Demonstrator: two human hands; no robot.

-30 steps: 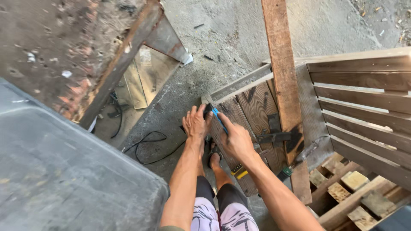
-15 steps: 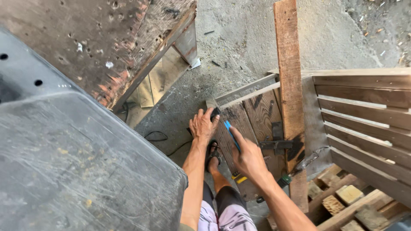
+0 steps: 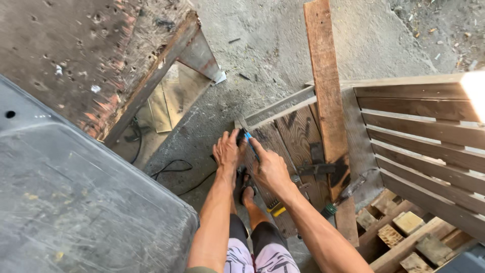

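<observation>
While the left hand (image 3: 226,151) is pressing open-fingered on the wooden panel's (image 3: 288,136) corner at mid-frame, the right hand (image 3: 270,169) is gripping a blue pen-like tool (image 3: 251,144) against that panel, beside a long upright plank (image 3: 326,91).

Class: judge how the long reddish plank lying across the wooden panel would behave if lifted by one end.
The long reddish plank looks thick and straight, so probably stiff, not floppy. Its length suggests it would feel heavy and tip downward at the far end. Its flat faces make rolling unlikely, and its rough grain should resist slipping.
</observation>
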